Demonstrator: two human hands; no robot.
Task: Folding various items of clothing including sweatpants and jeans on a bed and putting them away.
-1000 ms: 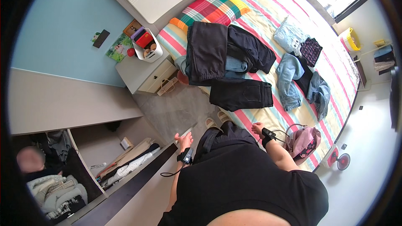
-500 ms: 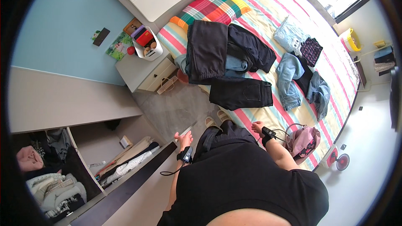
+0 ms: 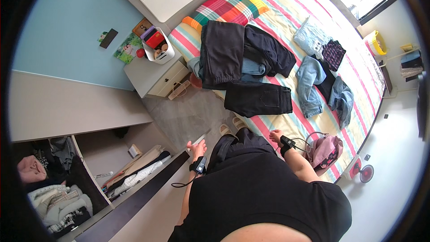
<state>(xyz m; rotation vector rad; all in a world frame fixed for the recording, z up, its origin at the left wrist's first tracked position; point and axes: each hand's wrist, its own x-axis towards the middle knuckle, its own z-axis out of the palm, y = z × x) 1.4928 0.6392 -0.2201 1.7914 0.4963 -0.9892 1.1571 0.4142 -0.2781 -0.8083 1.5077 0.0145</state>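
Observation:
My left hand (image 3: 197, 149) is held low beside my hip, fingers apart and nothing in it, next to the end of a pale panel edge (image 3: 204, 135). Over the near edge of the bed, my right hand (image 3: 276, 136) hangs with loosely bent fingers and holds nothing. Ahead of it lie folded black jeans (image 3: 260, 98). Behind these, dark grey trousers (image 3: 222, 51) rest on a pile with blue jeans (image 3: 253, 68) and navy trousers (image 3: 273, 51). Further right are a spread denim garment (image 3: 309, 87), a dark patterned piece (image 3: 333, 55) and a light blue top (image 3: 309, 36).
A pink bag (image 3: 324, 152) sits on the striped bed (image 3: 293, 127) by my right wrist. At the left, an open wardrobe (image 3: 96, 152) holds folded clothes. A nightstand (image 3: 154, 78) carries a white bin (image 3: 163, 56). A plaid pillow (image 3: 228, 6) lies at the headboard; a fan (image 3: 366, 173) stands right.

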